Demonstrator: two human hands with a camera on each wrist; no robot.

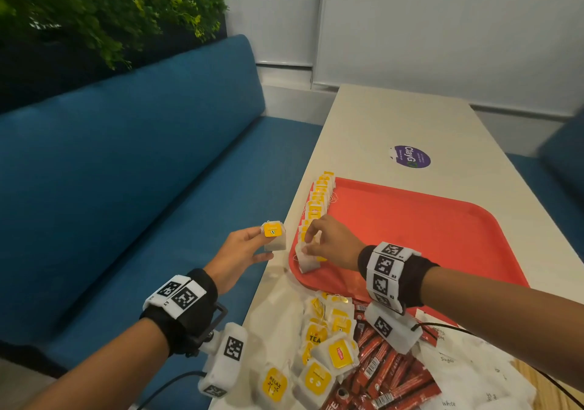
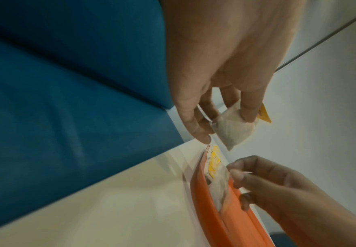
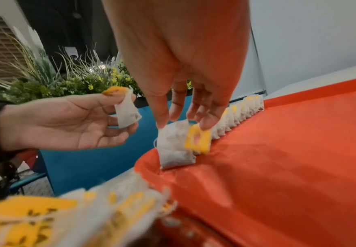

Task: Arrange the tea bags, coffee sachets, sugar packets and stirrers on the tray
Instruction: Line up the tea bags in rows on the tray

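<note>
The left hand is held out past the bench edge, over the blue sofa, palm turned inward, thumb and fingers pinching a tea bag upright with its yellow tag facing up. The right hand reaches across to the near left corner of the red tray, knuckles up and fingers pointing down; its fingertips pinch the top of another tea bag, which stands on the tray floor with its yellow tag hanging on the side. This bag sits at the near end of a row of tea bags lined upright along the tray's left rim, white pouches with yellow tags, packed touching one another. The rest of the tray floor is bare red. On the bench in front of the tray lies a loose heap of tea bags, beside it red coffee sachets, and to the right white sugar packets. Both wrists wear black bands with white marker blocks.
</note>
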